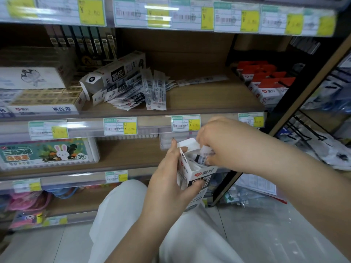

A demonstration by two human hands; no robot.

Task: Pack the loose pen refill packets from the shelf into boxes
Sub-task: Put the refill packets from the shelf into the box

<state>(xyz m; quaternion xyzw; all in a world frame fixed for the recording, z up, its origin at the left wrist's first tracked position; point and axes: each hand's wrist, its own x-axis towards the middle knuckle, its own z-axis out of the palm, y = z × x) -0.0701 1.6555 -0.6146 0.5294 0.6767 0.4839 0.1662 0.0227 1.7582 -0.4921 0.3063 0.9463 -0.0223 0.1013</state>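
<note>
Both hands work one upright box (197,179): left (167,179) grips it, right fingers (209,160) pinch packets (201,155) inside.

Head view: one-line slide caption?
Left hand holds open box; right hand tucks packets in; loose packets remain on shelf.
</note>
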